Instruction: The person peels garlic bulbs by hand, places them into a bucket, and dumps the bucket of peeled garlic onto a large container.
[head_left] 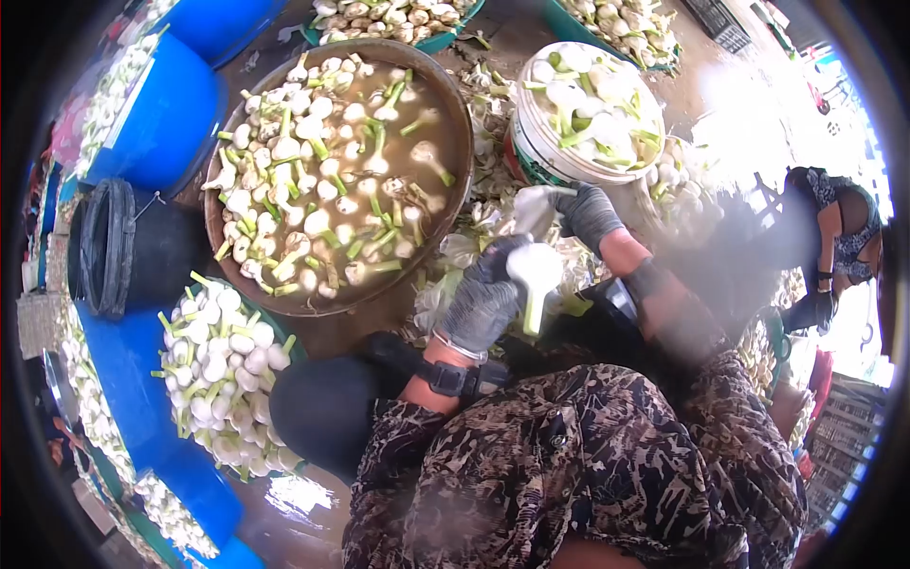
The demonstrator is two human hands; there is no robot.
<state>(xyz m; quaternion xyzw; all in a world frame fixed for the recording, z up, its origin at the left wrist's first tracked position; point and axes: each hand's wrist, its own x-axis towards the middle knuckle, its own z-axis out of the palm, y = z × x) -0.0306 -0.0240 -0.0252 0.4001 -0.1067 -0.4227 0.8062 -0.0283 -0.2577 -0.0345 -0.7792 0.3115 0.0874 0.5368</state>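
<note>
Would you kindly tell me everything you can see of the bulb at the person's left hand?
The bulb is rounded, white and smooth-looking, its fine detail washed out by brightness. A short, pale green stalk runs from it toward the bottom of the picture, ending bluntly. It lies against the gloved left hand, which seems to hold it, though the grip is partly hidden.

Beneath you is a brown floor (pixel 517 19), with a bright patch of glare (pixel 300 500) at lower left; white light (pixel 749 100) floods your upper right, washing out detail near a dark crate (pixel 718 24), and grey slats (pixel 844 441) show at lower right
</note>
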